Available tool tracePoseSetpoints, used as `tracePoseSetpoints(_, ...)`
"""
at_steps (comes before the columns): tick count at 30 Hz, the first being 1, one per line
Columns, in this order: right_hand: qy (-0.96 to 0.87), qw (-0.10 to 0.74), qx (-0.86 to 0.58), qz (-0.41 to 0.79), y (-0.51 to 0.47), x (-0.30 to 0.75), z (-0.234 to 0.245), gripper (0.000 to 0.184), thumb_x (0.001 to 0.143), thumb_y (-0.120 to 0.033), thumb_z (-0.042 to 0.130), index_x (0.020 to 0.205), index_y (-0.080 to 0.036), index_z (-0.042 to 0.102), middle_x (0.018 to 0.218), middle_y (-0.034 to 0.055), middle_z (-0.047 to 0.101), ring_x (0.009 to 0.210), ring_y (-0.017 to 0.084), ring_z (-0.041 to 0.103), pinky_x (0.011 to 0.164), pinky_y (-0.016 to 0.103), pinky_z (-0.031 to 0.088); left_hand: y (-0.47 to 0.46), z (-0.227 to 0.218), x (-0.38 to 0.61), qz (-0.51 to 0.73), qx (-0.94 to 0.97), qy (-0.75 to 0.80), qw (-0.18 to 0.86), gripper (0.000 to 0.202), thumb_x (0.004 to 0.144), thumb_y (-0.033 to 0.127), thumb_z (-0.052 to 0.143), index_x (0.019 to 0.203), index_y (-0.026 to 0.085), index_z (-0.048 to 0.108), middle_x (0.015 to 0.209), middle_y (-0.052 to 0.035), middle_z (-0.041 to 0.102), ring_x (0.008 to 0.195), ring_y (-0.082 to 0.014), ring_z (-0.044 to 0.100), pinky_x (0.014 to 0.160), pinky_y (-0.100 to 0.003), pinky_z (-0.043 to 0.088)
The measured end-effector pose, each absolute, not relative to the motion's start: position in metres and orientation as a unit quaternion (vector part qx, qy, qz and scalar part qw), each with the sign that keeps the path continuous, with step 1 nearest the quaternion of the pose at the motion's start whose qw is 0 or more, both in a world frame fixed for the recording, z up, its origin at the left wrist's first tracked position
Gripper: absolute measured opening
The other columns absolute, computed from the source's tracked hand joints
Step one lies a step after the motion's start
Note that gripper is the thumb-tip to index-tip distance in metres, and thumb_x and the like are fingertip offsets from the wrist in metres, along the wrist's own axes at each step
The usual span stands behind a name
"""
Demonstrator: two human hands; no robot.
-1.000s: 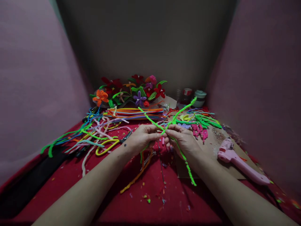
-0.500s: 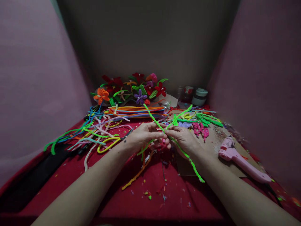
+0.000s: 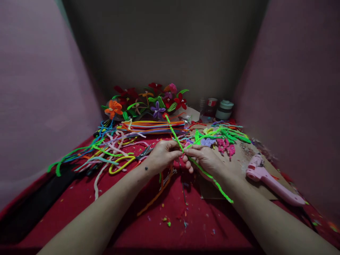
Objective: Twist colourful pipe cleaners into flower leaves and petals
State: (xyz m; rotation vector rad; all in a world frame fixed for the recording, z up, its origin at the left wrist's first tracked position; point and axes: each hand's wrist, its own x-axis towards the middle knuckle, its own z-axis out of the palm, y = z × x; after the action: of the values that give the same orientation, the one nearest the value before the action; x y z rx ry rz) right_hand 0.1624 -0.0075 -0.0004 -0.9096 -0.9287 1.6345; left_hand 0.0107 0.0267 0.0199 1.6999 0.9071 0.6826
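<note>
**Both hands pinched on green pipe cleaners, held above the cloth**

- Left hand [image 3: 162,156]: thumb and fingertips closed narrow on the green pipe cleaners [image 3: 174,133], right where the strands cross.
- Right hand [image 3: 206,160]: same narrow pinch, touching the left at the crossing. Other fingers are curled under.
- Where the strands run: one end up and away toward the flowers [image 3: 156,106], one off to the right over the cardboard [image 3: 247,161], and a long tail back along my right wrist.
- Why hold there: my guess is that gripping the crossing from both sides stops the fuzzy wires slipping or springing apart. Held in front of me, the free ends clear the clutter.
- Layout reads as reach zones:
  - scissors [image 3: 143,154] just beside the left hand
  - glue gun [image 3: 273,185] on the cardboard to the right, probably to keep glue off the red cloth [image 3: 186,230]
  - straight bundle [image 3: 152,126] further back
  - loose strands [image 3: 106,152] spread out to the left
  - jars [image 3: 224,109] at the far wall
- Pink bits [image 3: 226,147] lie near the right hand. Can't tell what they are.
</note>
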Motion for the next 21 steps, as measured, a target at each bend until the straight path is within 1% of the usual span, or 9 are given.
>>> tracePoseSetpoints(2,-0.386,0.503,-0.377,0.675,-0.007,0.162,0.0,0.009,0.066,-0.018,0.064,0.066,-0.012,0.057,0.052,0.0012,0.061,0.037,0.009,0.053,0.031,0.017,0.042,0.027,0.02,0.011,0.291,0.714,0.374,0.515,0.011,0.07,0.023,0.06,0.07,0.012,0.064,0.066,-0.0034,0.064,0.058,-0.0132,0.056,0.057,-0.023,0.044)
tracePoseSetpoints(5,-0.386,0.501,-0.377,0.677,-0.005,0.162,0.0,0.008,0.067,-0.018,0.063,0.064,-0.012,0.058,0.052,0.0017,0.061,0.037,0.01,0.054,0.031,0.018,0.043,0.027,0.021,0.011,0.312,0.723,0.379,0.487,0.013,0.069,0.019,0.06,0.077,0.012,0.067,0.068,-0.0033,0.065,0.064,-0.0151,0.059,0.063,-0.025,0.045)
tracePoseSetpoints(8,-0.381,0.49,-0.384,0.683,-0.004,0.162,0.001,0.007,0.067,-0.016,0.06,0.062,-0.011,0.058,0.053,0.0032,0.062,0.038,0.011,0.056,0.032,0.02,0.045,0.026,0.022,0.012,0.32,0.757,0.385,0.42,0.016,0.071,0.015,0.057,0.082,0.013,0.069,0.073,-0.0029,0.066,0.068,-0.0154,0.06,0.068,-0.024,0.045)
tracePoseSetpoints(10,-0.375,0.48,-0.393,0.689,-0.004,0.162,0.001,0.007,0.067,-0.014,0.058,0.061,-0.011,0.059,0.053,0.0044,0.063,0.038,0.012,0.056,0.034,0.02,0.045,0.024,0.02,0.012,0.324,0.798,0.38,0.336,0.016,0.074,0.015,0.054,0.081,0.014,0.069,0.076,-0.0037,0.065,0.072,-0.0154,0.06,0.069,-0.024,0.044)
tracePoseSetpoints(12,-0.368,0.475,-0.391,0.697,-0.004,0.162,0.002,0.008,0.067,-0.013,0.056,0.059,-0.011,0.059,0.052,0.0048,0.062,0.038,0.012,0.056,0.035,0.02,0.046,0.022,0.016,0.012,0.323,0.844,0.365,0.224,0.019,0.079,0.016,0.05,0.083,0.015,0.068,0.08,-0.0055,0.063,0.074,-0.0152,0.058,0.068,-0.024,0.042)
tracePoseSetpoints(15,-0.35,0.497,-0.378,0.698,-0.003,0.162,0.002,0.01,0.063,-0.01,0.056,0.054,-0.012,0.057,0.045,0.0034,0.058,0.038,0.012,0.054,0.036,0.02,0.045,0.018,0.01,0.011,0.275,0.907,0.317,0.033,0.029,0.087,0.021,0.04,0.102,0.014,0.063,0.087,-0.0098,0.06,0.076,-0.0175,0.055,0.066,-0.026,0.041)
tracePoseSetpoints(17,-0.328,0.508,-0.373,0.704,-0.003,0.162,0.002,0.01,0.061,-0.008,0.057,0.052,-0.013,0.056,0.043,0.002,0.056,0.038,0.011,0.052,0.037,0.02,0.044,0.016,0.008,0.012,0.229,0.93,0.274,-0.085,0.034,0.089,0.021,0.035,0.113,0.011,0.056,0.091,-0.0125,0.059,0.08,-0.0202,0.053,0.068,-0.03,0.041)
tracePoseSetpoints(18,-0.313,0.512,-0.368,0.711,-0.002,0.163,0.003,0.009,0.059,-0.006,0.057,0.052,-0.013,0.055,0.043,0.0013,0.056,0.038,0.01,0.052,0.037,0.019,0.044,0.015,0.009,0.013,0.208,0.936,0.253,-0.131,0.035,0.09,0.02,0.033,0.115,0.009,0.054,0.092,-0.0134,0.058,0.082,-0.0213,0.052,0.069,-0.031,0.04)
tracePoseSetpoints(21,-0.26,0.518,-0.339,0.741,0.0,0.166,0.003,0.011,0.055,-0.003,0.052,0.052,-0.013,0.055,0.046,-0.0004,0.056,0.041,0.009,0.052,0.038,0.017,0.043,0.011,0.012,0.015,0.167,0.939,0.212,-0.213,0.032,0.09,0.017,0.032,0.11,0.006,0.054,0.092,-0.014,0.056,0.084,-0.0226,0.049,0.073,-0.034,0.04)
